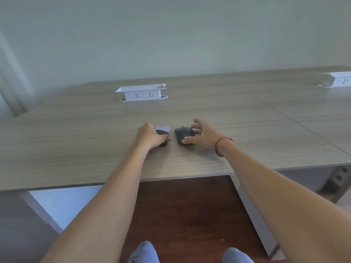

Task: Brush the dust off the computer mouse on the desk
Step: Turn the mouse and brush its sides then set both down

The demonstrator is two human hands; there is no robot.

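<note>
A black computer mouse (182,134) lies on the wood-grain desk (85,141), a little in from its front edge. My right hand (204,137) holds it, thumb against its near end and fingers along its right side, with the index finger lifted. Just left of the mouse, my left hand (150,136) is closed over a small brush (163,129) with a black body and a pale grey tip that sticks out past my knuckles. The brush rests on the desk, a short gap away from the mouse. Most of its handle is hidden under my hand.
A white pop-up socket box (141,93) stands at the back of the desk, and a second one (337,79) at the far right on the adjoining desk. The wall rises behind them. The desk's front edge (171,178) runs below my forearms, above a dark wooden floor.
</note>
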